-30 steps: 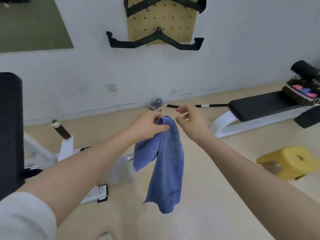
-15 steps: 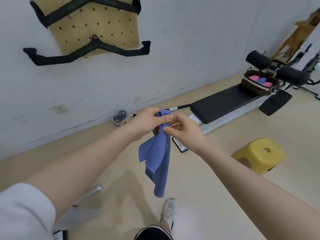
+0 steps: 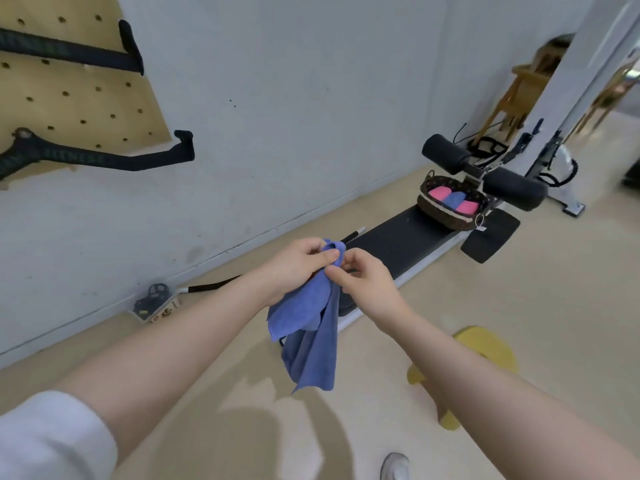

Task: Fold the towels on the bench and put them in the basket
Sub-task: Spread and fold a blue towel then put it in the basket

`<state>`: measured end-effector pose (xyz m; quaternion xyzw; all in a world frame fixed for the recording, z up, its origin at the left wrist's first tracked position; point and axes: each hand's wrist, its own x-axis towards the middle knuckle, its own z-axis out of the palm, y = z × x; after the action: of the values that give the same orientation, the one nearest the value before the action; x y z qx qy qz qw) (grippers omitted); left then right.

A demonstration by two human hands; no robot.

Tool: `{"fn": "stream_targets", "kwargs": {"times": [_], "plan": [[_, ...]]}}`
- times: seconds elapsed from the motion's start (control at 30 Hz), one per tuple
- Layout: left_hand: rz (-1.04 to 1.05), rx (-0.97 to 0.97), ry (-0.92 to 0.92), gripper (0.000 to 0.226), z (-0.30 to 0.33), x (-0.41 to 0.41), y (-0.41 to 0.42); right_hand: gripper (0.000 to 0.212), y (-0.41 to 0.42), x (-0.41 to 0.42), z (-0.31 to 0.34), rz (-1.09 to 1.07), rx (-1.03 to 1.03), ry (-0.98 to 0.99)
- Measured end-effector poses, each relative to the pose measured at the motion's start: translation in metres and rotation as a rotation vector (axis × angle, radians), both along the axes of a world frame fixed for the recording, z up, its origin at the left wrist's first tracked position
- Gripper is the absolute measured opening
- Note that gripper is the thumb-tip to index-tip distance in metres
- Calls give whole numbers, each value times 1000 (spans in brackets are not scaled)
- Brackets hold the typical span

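A blue towel (image 3: pixel 311 337) hangs in the air in front of me, bunched at its top. My left hand (image 3: pixel 294 268) grips that bunched top, and my right hand (image 3: pixel 360 275) pinches the towel's edge right beside it. Behind the hands lies a black padded bench (image 3: pixel 401 237) along the wall. At its far end stands a dark woven basket (image 3: pixel 446 216) holding pink and blue folded towels.
A yellow plastic stool (image 3: pixel 485 351) stands on the floor under my right forearm. Black foam rollers (image 3: pixel 512 192) rise behind the basket. A small box of black parts (image 3: pixel 154 303) and a bar lie by the wall. My white shoe (image 3: pixel 394 465) shows at the bottom.
The view has swung right, bringing the bench and basket closer to the middle. My right hand went from beside the towel to pinching its top edge. The towel stays hanging from my left hand.
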<state>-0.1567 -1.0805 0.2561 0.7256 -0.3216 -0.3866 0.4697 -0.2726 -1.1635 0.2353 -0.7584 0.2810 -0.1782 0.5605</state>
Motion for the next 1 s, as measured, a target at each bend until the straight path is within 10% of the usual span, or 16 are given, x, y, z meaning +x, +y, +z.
{"fn": "stream_targets", "kwargs": {"times": [0.53, 0.7, 1.0], "plan": [[194, -66, 206, 21, -30, 76, -276, 19, -304, 93, -25, 167, -164, 133], [185, -105, 228, 61, -28, 110, -333, 4, -364, 134, -37, 112, -263, 268], [466, -126, 206, 33, -53, 166, -384, 20, -464, 198, -73, 56, -246, 333]]}}
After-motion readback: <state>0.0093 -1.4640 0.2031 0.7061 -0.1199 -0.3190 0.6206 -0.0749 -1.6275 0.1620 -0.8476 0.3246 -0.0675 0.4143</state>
